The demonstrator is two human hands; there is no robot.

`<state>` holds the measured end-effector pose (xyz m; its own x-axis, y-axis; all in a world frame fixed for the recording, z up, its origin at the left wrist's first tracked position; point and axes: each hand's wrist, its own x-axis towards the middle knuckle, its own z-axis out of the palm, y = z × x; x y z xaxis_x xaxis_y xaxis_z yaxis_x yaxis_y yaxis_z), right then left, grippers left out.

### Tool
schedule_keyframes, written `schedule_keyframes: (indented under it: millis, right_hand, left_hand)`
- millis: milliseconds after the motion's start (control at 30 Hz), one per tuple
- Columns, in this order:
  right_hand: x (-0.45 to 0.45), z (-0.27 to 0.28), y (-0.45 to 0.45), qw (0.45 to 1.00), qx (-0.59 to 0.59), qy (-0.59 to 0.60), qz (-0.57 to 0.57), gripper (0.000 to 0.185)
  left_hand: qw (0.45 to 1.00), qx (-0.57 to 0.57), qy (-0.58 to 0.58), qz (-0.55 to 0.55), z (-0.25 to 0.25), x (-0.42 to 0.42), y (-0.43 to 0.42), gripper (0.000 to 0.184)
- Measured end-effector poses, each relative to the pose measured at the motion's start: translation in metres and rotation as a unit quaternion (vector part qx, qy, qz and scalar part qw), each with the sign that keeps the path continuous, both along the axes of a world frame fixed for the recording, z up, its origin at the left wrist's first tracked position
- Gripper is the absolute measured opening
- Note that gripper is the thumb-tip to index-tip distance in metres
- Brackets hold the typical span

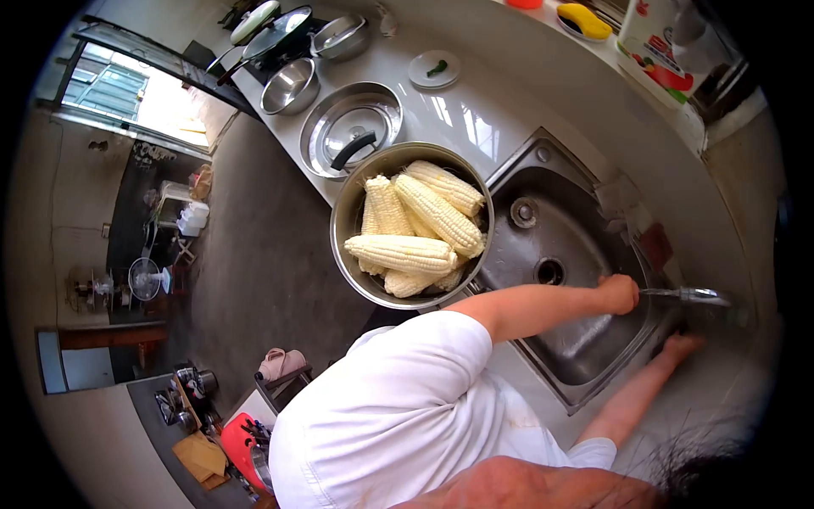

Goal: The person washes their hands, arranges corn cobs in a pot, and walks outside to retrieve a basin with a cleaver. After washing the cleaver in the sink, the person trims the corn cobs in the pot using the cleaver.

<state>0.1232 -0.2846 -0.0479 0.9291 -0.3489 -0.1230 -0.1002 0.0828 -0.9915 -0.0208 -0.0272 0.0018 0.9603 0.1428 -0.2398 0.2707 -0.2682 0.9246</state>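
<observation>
My left hand (620, 293) is closed at the end of the faucet spout (691, 295), over the right side of the steel sink (572, 360). Past the sink's edge, my right hand (681, 346) reaches toward the wall side below the faucet; it is blurred and its fingers are hard to make out. Beside the sink, a large steel pot (341, 267) is filled with several peeled white corn cobs (403, 251). A wide steel lid (315, 136) with a black handle lies behind the pot.
A small plate (451, 78) with something green, a steel bowl (291, 87) and lidded pans (339, 38) stand farther along the counter. A white jug (657, 51) and a yellow sponge (585, 20) sit on the ledge. Across the floor is a fan (146, 278).
</observation>
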Motion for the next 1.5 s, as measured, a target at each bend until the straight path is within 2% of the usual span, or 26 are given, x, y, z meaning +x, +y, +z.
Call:
schedule_keyframes:
  millis: [33, 100, 167, 267, 300, 467, 533, 600, 633, 667, 733, 833, 900, 933, 1000, 1033, 1067, 1100, 1133, 1167, 1200, 1267, 1333, 1400, 1500]
  right_hand:
    - [-0.018, 0.044, 0.041, 0.998, 0.026, 0.027, -0.046, 0.053]
    - [-0.001, 0.029, 0.039, 0.998, 0.031, 0.005, -0.063, 0.053]
    - [0.008, 0.021, 0.037, 0.997, 0.031, -0.015, -0.075, 0.054]
    - [0.008, 0.019, 0.042, 0.993, 0.050, 0.013, -0.101, 0.057]
    - [0.030, -0.009, 0.017, 0.990, 0.137, -0.009, -0.037, 0.059]
    - [0.004, 0.035, 0.062, 0.986, 0.140, 0.029, -0.082, 0.057]
    - [0.008, 0.035, 0.066, 0.984, 0.145, 0.036, -0.092, 0.057]
    - [0.026, 0.022, 0.048, 0.982, 0.188, -0.020, -0.011, 0.060]
    - [0.038, 0.012, 0.039, 0.982, 0.189, -0.019, -0.011, 0.060]
    - [0.052, 0.001, 0.028, 0.983, 0.185, 0.003, 0.004, 0.060]
    - [0.056, -0.003, 0.025, 0.983, 0.182, 0.026, 0.017, 0.061]
    - [0.048, 0.013, 0.041, 0.980, 0.197, 0.033, 0.026, 0.058]
    - [0.017, 0.035, 0.065, 0.978, 0.210, 0.006, -0.011, 0.060]
    - [-0.012, 0.054, 0.085, 0.978, 0.207, 0.003, -0.014, 0.060]
    - [-0.065, 0.084, 0.119, 0.983, 0.149, 0.048, -0.092, 0.061]
    - [-0.046, 0.017, 0.074, 0.982, 0.162, 0.066, -0.078, 0.052]
    - [-0.060, 0.005, 0.074, 0.982, 0.159, 0.063, -0.080, 0.052]
    - [-0.077, 0.001, 0.075, 0.971, 0.205, 0.121, 0.016, 0.052]
    - [-0.089, -0.010, 0.073, 0.946, 0.249, 0.177, 0.112, 0.053]
    - [-0.101, -0.025, 0.072, 0.947, 0.247, 0.174, 0.108, 0.053]
    - [-0.108, -0.047, 0.066, 0.974, 0.038, 0.073, 0.213, 0.054]
    - [-0.119, -0.042, 0.077, 0.937, -0.178, -0.035, 0.300, 0.055]
    - [-0.141, 0.012, 0.124, 0.980, 0.039, 0.110, 0.159, 0.052]
    - [-0.155, 0.032, 0.145, 0.980, 0.045, 0.090, 0.170, 0.049]
    - [-0.177, 0.066, 0.181, 0.979, 0.063, 0.076, 0.178, 0.049]
  left_hand:
    - [0.999, 0.038, 0.028, -0.022, 0.001, -0.003, -0.001, 0.016]
    - [0.995, 0.077, 0.054, -0.041, 0.005, -0.007, 0.000, 0.018]
    - [0.977, 0.148, 0.099, -0.120, 0.012, -0.012, 0.001, 0.018]
    - [0.971, 0.179, 0.086, -0.133, 0.015, -0.011, 0.003, 0.020]
    - [0.976, 0.169, 0.066, -0.124, 0.018, -0.012, 0.006, 0.020]
    - [0.983, 0.132, 0.049, -0.115, 0.025, -0.015, 0.022, 0.021]
    - [0.984, 0.118, 0.055, -0.118, 0.023, -0.013, 0.023, 0.022]
    - [0.982, 0.151, 0.072, -0.092, 0.018, -0.015, 0.011, 0.025]
    - [0.980, 0.162, 0.078, -0.083, 0.019, -0.016, 0.010, 0.027]
    - [0.961, 0.195, 0.101, -0.170, 0.034, -0.020, 0.014, 0.031]
    - [0.931, 0.228, 0.124, -0.257, 0.054, -0.029, 0.016, 0.035]
    - [0.887, 0.287, 0.072, -0.355, 0.058, -0.037, 0.012, 0.040]
    - [0.842, 0.296, 0.003, -0.451, 0.043, -0.034, 0.004, 0.045]
    - [0.842, 0.294, -0.001, -0.453, 0.050, -0.044, 0.007, 0.045]
    - [0.855, 0.277, -0.087, -0.429, 0.069, -0.072, 0.018, 0.052]
    - [0.856, 0.275, -0.091, -0.429, 0.066, -0.076, 0.017, 0.052]
    - [0.844, 0.321, -0.152, -0.401, 0.059, -0.080, 0.015, 0.054]
    - [0.827, 0.365, -0.211, -0.372, 0.055, -0.082, 0.013, 0.056]
    - [0.826, 0.363, -0.215, -0.374, 0.056, -0.074, 0.015, 0.056]
    - [0.813, 0.380, -0.271, -0.350, 0.060, -0.060, 0.023, 0.054]
    - [0.797, 0.394, -0.325, -0.323, 0.070, -0.049, 0.036, 0.052]
    - [0.825, 0.395, -0.291, -0.280, 0.123, -0.044, 0.084, 0.046]
    - [0.871, 0.351, -0.227, -0.258, 0.143, -0.031, 0.131, 0.040]
    - [0.901, 0.310, -0.228, -0.201, 0.173, -0.058, 0.199, 0.039]
    - [0.911, 0.272, -0.300, -0.081, 0.170, -0.106, 0.308, 0.036]
